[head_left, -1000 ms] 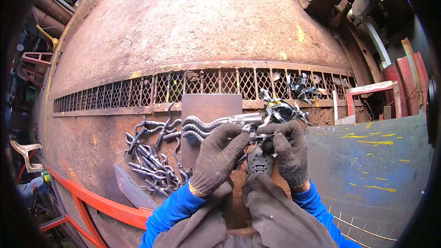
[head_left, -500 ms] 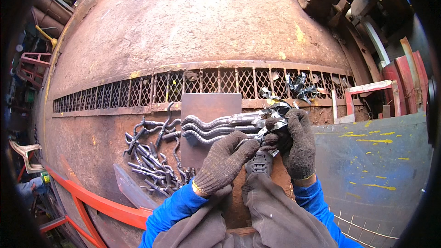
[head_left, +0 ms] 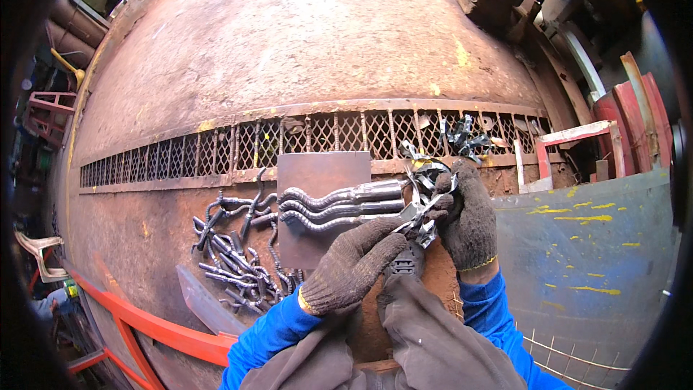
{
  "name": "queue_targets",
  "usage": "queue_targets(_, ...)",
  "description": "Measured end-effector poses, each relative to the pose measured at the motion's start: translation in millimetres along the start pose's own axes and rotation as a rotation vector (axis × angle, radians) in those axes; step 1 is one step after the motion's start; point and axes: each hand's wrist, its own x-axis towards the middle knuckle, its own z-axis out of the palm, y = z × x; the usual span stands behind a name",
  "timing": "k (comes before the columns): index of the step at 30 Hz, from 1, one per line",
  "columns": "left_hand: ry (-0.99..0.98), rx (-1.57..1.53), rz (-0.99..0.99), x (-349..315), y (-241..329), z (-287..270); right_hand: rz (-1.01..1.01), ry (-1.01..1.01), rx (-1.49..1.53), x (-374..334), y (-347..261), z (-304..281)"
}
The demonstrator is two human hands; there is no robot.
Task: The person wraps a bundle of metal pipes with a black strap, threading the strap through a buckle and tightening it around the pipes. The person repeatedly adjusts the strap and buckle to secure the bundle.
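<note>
Three wavy ribbed steel bars [head_left: 339, 209] with smooth, thicker ends lie side by side across a flat brown metal plate [head_left: 321, 165]. By their right-hand ends is a tangle of torn, shiny black-and-silver tape strips [head_left: 421, 206]. My left hand [head_left: 351, 263], in a dark knit glove, pinches the near side of this tangle, its fingers just below the bar ends. On the other side my gloved right hand [head_left: 469, 220] is closed round the strips, its fingertips partly hidden. My shoe [head_left: 404, 263] shows below the tape.
Several similar bent bars [head_left: 242, 263] are heaped left of the plate. Beyond runs a floor grating [head_left: 339, 133] with more loose tape strips [head_left: 468, 137] on it. A red steel frame [head_left: 159, 321] crosses the lower left; a grey sheet [head_left: 577, 245] lies at right.
The tape has come away from the bars' right-hand ends, which now show bare. Both hands remain at the strips. The view has shifted slightly.
</note>
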Motion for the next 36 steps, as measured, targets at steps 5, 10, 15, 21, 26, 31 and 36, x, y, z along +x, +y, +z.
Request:
queue_targets(5,-0.041,0.032,-0.06,-0.7,4.7,-1.1,-0.045,0.035,0.008,8.6,2.2,-11.0)
queue_targets(10,-0.064,-0.123,-0.203,-1.8,4.2,-4.7,-0.119,-0.001,-0.061,-1.0,2.1,-5.0)
queue_targets(15,0.146,-0.244,0.023,2.5,-1.1,-0.6,-0.245,0.024,-0.161,-6.9,16.6,3.8)
queue_targets(21,0.023,-0.698,-0.275,-4.5,-2.2,8.7,-0.241,-0.04,0.014,4.2,11.8,-2.1)
queue_targets(26,-0.159,-0.189,-0.218,-2.0,10.0,-1.0,-0.278,-0.009,-0.004,11.7,5.3,1.2)
queue_targets(31,-0.265,-0.176,-0.274,-0.6,14.6,-2.9,-0.267,0.061,-0.03,20.6,2.4,-1.5)
queue_targets(36,-0.014,0.07,-0.19,3.0,2.0,0.7,-0.398,0.047,-0.297,7.9,2.4,5.5)
